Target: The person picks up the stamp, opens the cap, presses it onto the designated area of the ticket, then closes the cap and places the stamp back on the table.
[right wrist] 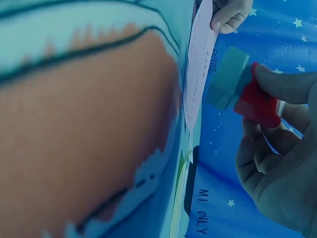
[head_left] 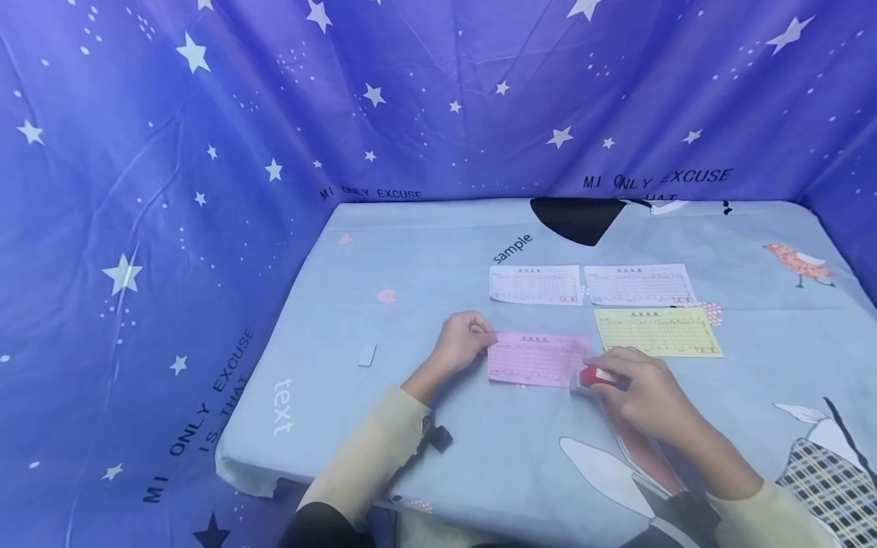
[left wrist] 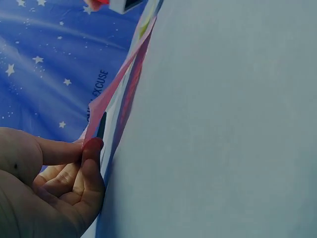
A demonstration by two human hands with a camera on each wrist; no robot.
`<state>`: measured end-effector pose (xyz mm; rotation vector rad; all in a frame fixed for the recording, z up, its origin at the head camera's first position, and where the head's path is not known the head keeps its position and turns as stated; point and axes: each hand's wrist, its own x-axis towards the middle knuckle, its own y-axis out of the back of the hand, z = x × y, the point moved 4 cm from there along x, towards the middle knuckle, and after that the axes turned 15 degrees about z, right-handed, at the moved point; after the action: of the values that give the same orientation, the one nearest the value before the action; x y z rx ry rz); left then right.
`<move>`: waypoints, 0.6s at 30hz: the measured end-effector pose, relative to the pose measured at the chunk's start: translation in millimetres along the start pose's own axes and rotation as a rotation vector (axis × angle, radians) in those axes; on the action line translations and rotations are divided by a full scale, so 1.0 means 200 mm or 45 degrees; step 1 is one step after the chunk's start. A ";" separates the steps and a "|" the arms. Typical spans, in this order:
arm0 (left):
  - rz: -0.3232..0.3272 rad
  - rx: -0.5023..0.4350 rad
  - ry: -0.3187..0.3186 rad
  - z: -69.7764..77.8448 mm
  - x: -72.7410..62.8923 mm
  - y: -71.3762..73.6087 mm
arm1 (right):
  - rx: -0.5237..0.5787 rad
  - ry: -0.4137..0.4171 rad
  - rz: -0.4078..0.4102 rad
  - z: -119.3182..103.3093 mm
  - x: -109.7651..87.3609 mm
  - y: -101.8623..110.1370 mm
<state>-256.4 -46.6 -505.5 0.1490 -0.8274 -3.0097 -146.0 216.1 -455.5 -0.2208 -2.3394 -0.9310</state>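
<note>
At its left end, a pink printed form (head_left: 530,359) is pinched between the thumb and fingers of my left hand (head_left: 462,340). The left wrist view shows that end lifted off the cloth, with the thumb and index finger (left wrist: 62,151) on the paper. My right hand (head_left: 647,390) grips a stamp (head_left: 591,377) with a red body and a pale, squarish base. The stamp overlaps the pink form's right end in the head view. In the right wrist view, the stamp's pale base (right wrist: 229,77) faces the paper, with a gap between them.
Two white forms (head_left: 536,285) (head_left: 640,285) lie side by side behind the pink one, and a yellow form (head_left: 658,332) lies behind my right hand. A small pale rectangular piece (head_left: 367,355) rests on the patterned tablecloth (head_left: 322,304) at left. Starry blue curtains (head_left: 425,137) surround the table.
</note>
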 end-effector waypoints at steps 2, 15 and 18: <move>-0.001 0.018 -0.019 0.00 0.00 0.00 | -0.020 0.037 -0.002 0.01 0.00 -0.01; 0.006 0.059 -0.067 0.00 0.01 0.00 | -0.162 0.103 -0.097 -0.02 0.03 -0.07; -0.004 0.061 -0.069 0.00 0.01 0.00 | -0.185 0.077 -0.149 -0.03 0.03 -0.08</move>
<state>-258.0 -46.2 -506.5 0.0694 -0.9052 -3.0108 -154.0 199.8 -457.8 -0.1133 -2.2505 -1.1502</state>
